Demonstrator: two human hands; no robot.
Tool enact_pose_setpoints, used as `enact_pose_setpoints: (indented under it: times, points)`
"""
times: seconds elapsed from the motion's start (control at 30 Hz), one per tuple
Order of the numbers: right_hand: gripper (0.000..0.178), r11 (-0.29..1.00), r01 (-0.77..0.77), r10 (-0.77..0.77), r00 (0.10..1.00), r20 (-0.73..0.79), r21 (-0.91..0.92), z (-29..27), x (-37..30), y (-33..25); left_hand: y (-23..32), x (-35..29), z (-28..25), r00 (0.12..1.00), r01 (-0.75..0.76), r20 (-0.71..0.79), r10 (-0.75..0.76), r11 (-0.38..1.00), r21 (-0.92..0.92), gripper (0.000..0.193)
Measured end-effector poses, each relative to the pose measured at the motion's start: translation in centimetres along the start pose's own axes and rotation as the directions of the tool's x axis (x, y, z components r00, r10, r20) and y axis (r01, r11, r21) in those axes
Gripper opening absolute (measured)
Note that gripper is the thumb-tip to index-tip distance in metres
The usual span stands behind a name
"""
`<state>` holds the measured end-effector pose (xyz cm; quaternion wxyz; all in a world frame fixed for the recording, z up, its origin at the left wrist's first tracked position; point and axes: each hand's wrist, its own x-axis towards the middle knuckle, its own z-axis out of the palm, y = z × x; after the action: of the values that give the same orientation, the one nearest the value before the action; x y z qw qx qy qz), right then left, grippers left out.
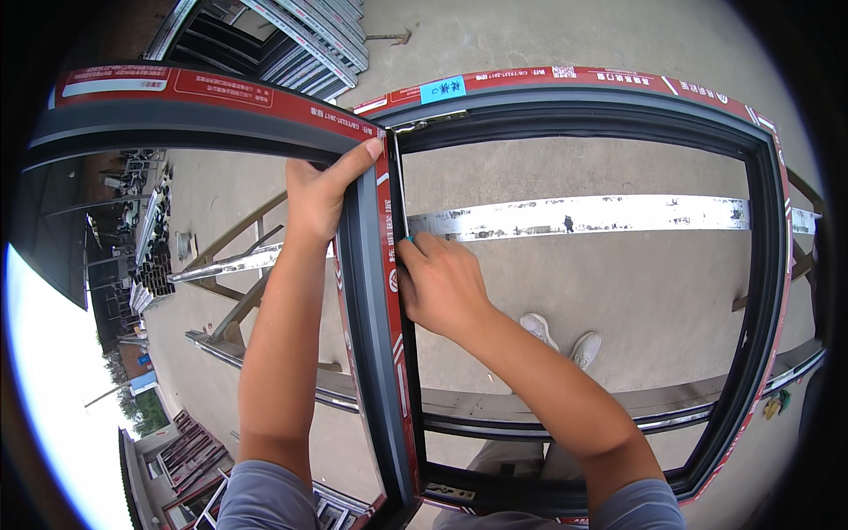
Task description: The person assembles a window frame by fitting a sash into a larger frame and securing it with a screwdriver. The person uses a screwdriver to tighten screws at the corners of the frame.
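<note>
A dark grey window sash point(364, 256) with red protective film stands swung up at an angle from a matching window frame point(583, 108). My left hand point(316, 196) grips the sash near its upper corner, the thumb on the red film and the other fingers partly hidden behind the profile. Against the hinge-side edge of the sash, my right hand point(446, 284) is closed, its fingertips largely hidden. A small teal bit point(408, 238) shows at those fingers; its kind is unclear. A metal hinge arm point(428, 122) joins sash and frame at the top, and a blue sticker point(442, 89) marks the frame.
Metal support rails, one with a worn white surface point(601, 214), run beneath the frame. Stacked profiles point(309, 40) stand at the far left. More frames point(190, 455) lie at the lower left. My shoes point(585, 349) show through the frame opening on the concrete floor.
</note>
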<state>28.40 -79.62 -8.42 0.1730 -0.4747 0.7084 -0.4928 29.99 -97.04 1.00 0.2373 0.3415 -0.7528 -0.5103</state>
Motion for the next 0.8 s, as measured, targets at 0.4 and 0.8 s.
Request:
enact_pose_setpoints:
  times: [0.4,0.8]
  points:
    - [0.020,0.995,0.072,-0.065,0.994,-0.091,0.066,-0.4,0.4,0.0,0.4,0.0,0.3,1.000,-0.027,0.007,0.027,0.999,-0.031,0.062]
    - [0.015,0.869,0.092,-0.049,0.994,-0.101,0.486,0.0,0.0,1.8,0.0,0.3,-0.2,0.999,0.022,0.036,-0.021,1.000,-0.019,0.094]
